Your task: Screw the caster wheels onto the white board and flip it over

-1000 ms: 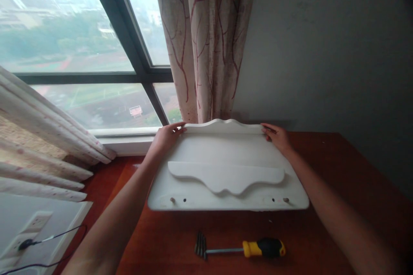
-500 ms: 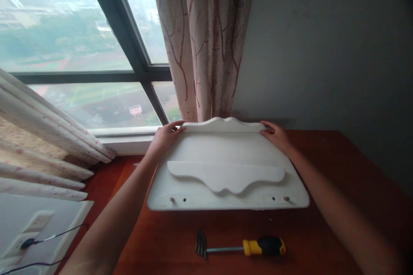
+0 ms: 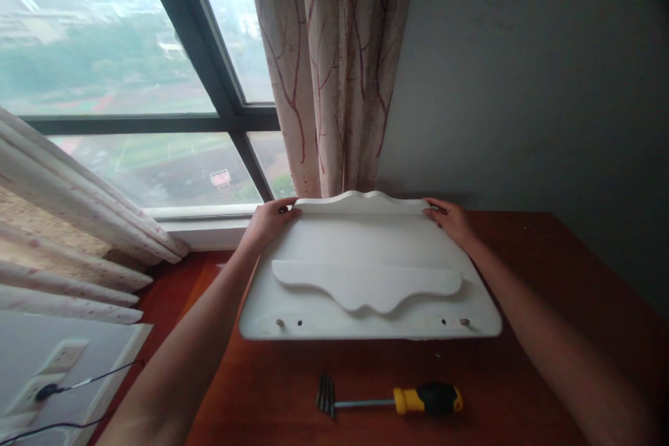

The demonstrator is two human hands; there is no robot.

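A white panel (image 3: 366,244) lies on the red-brown table. Along its far edge stands a wavy-topped white strip (image 3: 360,205). My left hand (image 3: 274,216) pinches the strip's left end, and my right hand (image 3: 449,217) pinches its right end. A second wavy white piece (image 3: 366,286) lies across the middle of the panel, touched by neither hand. Near the panel's front edge are a peg (image 3: 280,323) on the left, another peg (image 3: 464,322) on the right, and two dark holes beside them.
On the table (image 3: 272,390) in front of the panel lie a yellow-black screwdriver (image 3: 428,399) and several dark screws (image 3: 325,394) at its tip. Behind are a curtain (image 3: 339,70), a window and a grey wall. A plug (image 3: 48,392) with a cable sits in a socket at lower left.
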